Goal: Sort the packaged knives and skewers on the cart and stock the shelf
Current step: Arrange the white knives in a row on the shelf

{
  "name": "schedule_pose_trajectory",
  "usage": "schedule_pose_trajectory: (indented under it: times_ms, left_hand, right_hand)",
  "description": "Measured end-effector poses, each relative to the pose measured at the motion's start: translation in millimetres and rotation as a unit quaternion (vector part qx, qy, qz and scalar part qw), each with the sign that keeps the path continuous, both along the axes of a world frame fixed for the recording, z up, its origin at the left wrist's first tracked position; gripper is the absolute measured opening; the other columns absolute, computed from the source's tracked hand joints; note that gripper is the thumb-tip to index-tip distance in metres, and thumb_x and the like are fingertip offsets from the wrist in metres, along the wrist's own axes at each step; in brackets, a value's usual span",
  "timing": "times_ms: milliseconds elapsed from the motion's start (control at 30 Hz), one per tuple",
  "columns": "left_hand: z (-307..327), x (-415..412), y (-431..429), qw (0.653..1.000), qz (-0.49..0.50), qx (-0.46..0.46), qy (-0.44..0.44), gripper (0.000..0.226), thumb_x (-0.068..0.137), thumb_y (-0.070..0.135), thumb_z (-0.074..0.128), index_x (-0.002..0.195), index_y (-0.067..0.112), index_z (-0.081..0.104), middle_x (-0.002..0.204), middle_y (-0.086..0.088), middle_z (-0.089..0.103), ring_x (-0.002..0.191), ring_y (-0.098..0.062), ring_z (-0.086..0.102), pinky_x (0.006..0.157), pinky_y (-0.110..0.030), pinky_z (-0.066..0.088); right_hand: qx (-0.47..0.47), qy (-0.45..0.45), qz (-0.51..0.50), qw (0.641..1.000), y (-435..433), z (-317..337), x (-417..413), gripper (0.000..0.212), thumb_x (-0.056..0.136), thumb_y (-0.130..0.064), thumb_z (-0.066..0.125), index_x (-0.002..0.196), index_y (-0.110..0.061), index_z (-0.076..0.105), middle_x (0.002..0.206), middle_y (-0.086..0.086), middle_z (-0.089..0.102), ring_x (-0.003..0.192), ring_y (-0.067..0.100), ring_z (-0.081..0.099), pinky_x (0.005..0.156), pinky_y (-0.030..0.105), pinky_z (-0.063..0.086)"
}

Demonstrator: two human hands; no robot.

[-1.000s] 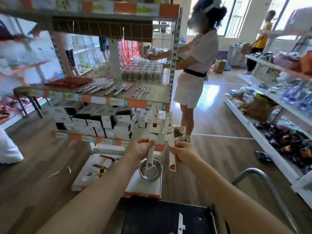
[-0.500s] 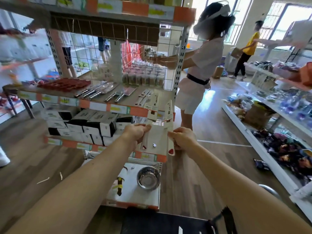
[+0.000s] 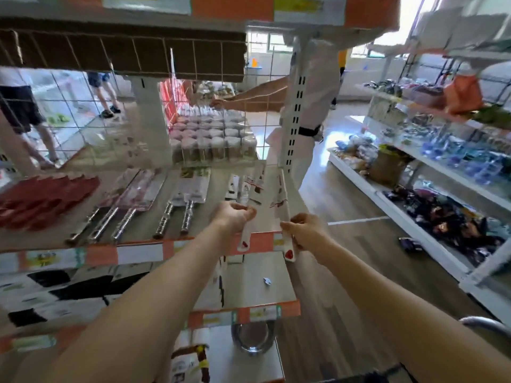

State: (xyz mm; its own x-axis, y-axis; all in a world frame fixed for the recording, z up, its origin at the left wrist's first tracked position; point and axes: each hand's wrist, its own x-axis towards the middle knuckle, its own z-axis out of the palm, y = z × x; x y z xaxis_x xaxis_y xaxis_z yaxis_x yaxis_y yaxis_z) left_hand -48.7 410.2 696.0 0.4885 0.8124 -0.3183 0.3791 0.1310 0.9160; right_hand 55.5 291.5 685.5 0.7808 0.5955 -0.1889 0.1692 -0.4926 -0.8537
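Pinching first packaged knife (image 3: 246, 236) in left hand (image 3: 235, 217); gripping second packaged knife (image 3: 285, 207) in right hand (image 3: 307, 230), at three o'clock; both above shelf (image 3: 143, 232) front, cleavers (image 3: 138, 194) at nine o'clock.

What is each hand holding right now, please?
Left hand: holding a packaged knife.
Right hand: holding a second packaged knife.

1. There is one view only: the head camera, worn on the person's head, faces forward and slightly down.
2. It is wide-angle and sits close to the front edge of the knife shelf (image 3: 138, 252).
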Motion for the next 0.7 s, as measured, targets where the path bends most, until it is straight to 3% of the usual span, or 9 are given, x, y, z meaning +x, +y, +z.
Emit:
schedule_pose_trajectory:
  times_ms: [67,133,300,533,633,700]
  left_hand:
    - [-8,10,9,1.0,-0.004,0.012,0.025,0.019,0.079,0.026,0.074,0.075,0.017,0.057,0.103,-0.013,0.069,0.097,-0.03,0.067,0.091,-0.043,0.053]
    - [-12,17,15,0.997,-0.004,0.051,0.057,0.018,0.078,0.031,0.073,0.086,0.016,0.065,0.105,-0.01,0.07,0.097,-0.028,0.066,0.091,-0.039,0.054]
    - [-13,27,24,0.981,-0.033,0.133,0.14,0.031,0.083,0.039,0.066,0.103,0.015,0.07,0.105,-0.005,0.07,0.099,-0.023,0.066,0.086,-0.028,0.052]
    - [-9,42,27,0.957,-0.065,0.212,0.189,0.019,0.085,0.034,0.064,0.082,0.015,0.062,0.076,-0.001,0.061,0.075,-0.02,0.056,0.066,-0.025,0.043]
    - [-13,42,25,0.944,-0.063,0.256,0.197,0.022,0.087,0.031,0.063,0.092,0.01,0.064,0.097,-0.009,0.067,0.092,-0.025,0.063,0.071,-0.027,0.044]
    - [-15,43,24,0.937,-0.057,0.283,0.197,0.028,0.086,0.031,0.064,0.104,0.01,0.062,0.107,-0.01,0.065,0.099,-0.026,0.062,0.077,-0.029,0.048]
  right_hand:
    - [-0.01,0.0,-0.018,1.0,7,-1,5,0.025,0.082,-0.025,0.068,0.061,-0.021,0.055,0.076,0.01,0.064,0.061,0.021,0.059,0.071,0.036,0.055]
    - [-0.008,0.015,-0.032,0.999,12,-1,9,0.023,0.083,-0.022,0.068,0.063,-0.017,0.058,0.077,0.012,0.065,0.067,0.024,0.062,0.075,0.038,0.058]
    - [-0.025,0.004,-0.02,0.999,22,4,22,0.014,0.084,-0.021,0.067,0.076,-0.011,0.063,0.077,0.011,0.065,0.061,0.021,0.061,0.071,0.038,0.059]
    - [-0.051,-0.007,0.002,0.999,30,5,34,0.016,0.086,-0.023,0.065,0.091,-0.008,0.065,0.092,0.014,0.068,0.077,0.025,0.067,0.076,0.04,0.059]
    - [-0.085,-0.056,0.021,0.995,32,3,37,0.017,0.086,-0.026,0.064,0.079,-0.011,0.066,0.091,0.014,0.072,0.075,0.027,0.071,0.076,0.042,0.059]
    - [-0.096,-0.083,0.03,0.991,34,2,39,0.02,0.086,-0.027,0.061,0.071,-0.015,0.065,0.087,0.012,0.074,0.057,0.018,0.067,0.067,0.035,0.059]
